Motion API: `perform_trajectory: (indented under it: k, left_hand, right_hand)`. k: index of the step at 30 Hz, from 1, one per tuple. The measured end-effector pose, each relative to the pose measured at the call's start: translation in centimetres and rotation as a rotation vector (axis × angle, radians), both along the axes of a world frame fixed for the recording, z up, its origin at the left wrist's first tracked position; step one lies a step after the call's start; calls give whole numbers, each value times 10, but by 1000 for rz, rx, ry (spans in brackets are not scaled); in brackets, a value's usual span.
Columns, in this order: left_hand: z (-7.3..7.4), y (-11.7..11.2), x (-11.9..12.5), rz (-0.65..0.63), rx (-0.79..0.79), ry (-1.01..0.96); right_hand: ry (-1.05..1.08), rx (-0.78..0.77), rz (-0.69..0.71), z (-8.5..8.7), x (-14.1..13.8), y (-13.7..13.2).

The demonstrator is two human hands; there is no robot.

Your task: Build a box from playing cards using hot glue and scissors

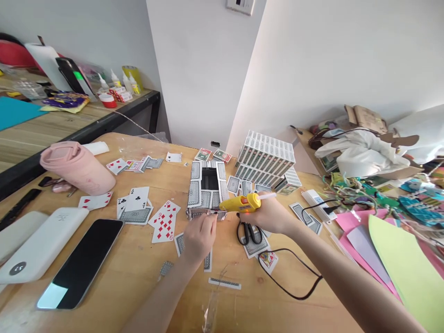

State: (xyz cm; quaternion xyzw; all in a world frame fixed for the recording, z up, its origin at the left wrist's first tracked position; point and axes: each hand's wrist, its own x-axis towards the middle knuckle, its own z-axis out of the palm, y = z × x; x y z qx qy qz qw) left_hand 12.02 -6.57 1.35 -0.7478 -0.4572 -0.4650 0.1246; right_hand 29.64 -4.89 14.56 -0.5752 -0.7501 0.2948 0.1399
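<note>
Centre of frame: right hand (270, 216), fingers wrapped around the yellow glue gun (241, 203), nozzle at the near edge of the card box (207, 190) on the worktop (138, 277). Left hand (199, 237), fingers narrow, pinches that edge. Scissors (249, 232) lie just below the gun.

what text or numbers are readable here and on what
"A": on the ace of clubs.
Diamonds card index: too blurred.
Glue gun in the right hand: no legible print.
Card box backs, glue bottles: too small.
</note>
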Motion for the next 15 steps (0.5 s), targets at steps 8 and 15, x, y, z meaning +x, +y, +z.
perform_trajectory:
  k: [8, 15]
  left_hand:
    - [-4, 2, 1, -31, -13, -39]
    - [-7, 2, 0, -55, -31, -60]
  right_hand:
    - [-140, 120, 99, -2, -9, 7]
    - [-22, 83, 95, -14, -5, 3]
